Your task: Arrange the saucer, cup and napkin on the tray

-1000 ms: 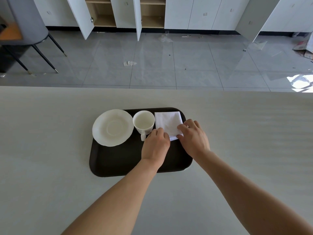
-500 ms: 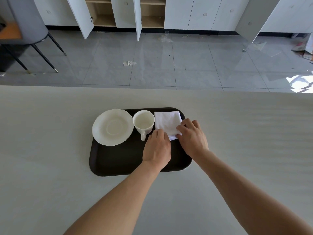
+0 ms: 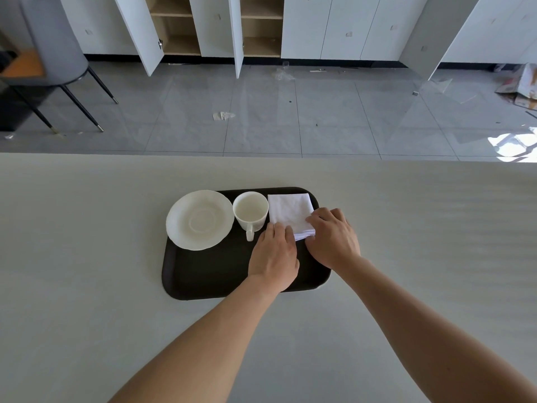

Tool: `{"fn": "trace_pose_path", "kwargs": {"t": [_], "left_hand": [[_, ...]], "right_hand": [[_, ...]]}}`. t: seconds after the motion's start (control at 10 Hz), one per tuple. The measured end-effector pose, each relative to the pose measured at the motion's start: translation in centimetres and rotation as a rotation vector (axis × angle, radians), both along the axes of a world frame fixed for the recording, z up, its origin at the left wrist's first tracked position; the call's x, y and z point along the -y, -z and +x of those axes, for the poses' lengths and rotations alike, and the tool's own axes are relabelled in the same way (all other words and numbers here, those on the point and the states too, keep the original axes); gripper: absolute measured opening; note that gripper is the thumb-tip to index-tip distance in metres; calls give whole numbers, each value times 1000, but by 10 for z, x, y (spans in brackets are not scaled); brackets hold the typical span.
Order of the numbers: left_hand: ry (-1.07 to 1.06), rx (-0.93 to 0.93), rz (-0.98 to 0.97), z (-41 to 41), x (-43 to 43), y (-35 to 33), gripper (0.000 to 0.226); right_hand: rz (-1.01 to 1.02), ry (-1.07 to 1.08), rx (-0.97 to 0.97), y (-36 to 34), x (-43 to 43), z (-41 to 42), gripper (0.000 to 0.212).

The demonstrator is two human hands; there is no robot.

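Observation:
A dark brown tray (image 3: 215,271) lies on the pale table. A white saucer (image 3: 200,219) rests on its far left corner, overhanging the rim. A white cup (image 3: 250,211) stands upright beside the saucer, handle toward me. A folded white napkin (image 3: 290,212) lies in the tray's far right corner. My left hand (image 3: 274,254) presses its fingertips on the napkin's near left edge. My right hand (image 3: 334,238) holds the napkin's near right corner, covering it.
The table (image 3: 87,286) stretches wide on both sides of the tray. Beyond its far edge is a grey tiled floor with scraps, a grey chair (image 3: 49,48) at the far left, and white cabinets (image 3: 348,24) with some doors open.
Both hands have stayed on the napkin's near edge, shifting only slightly. The napkin, cup and saucer have kept their places.

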State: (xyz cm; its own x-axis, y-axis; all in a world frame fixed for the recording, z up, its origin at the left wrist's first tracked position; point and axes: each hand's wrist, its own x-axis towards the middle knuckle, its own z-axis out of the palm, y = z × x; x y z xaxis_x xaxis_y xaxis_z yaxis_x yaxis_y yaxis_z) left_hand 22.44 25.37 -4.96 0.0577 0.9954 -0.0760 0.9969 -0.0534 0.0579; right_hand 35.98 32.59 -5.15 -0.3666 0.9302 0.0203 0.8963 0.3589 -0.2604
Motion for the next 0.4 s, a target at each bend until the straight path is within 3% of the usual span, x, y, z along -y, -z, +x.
{"fn": "trace_pose_path", "kwargs": {"t": [0.2,0.4], "left_hand": [[93,-92,75,-7,13,-18,62],[29,-124,126,-29,25,-34,62]], "right_hand": [[-12,59,-59,-16,3,-1,29],[17,32,-32,-31,7,-8,27]]}}
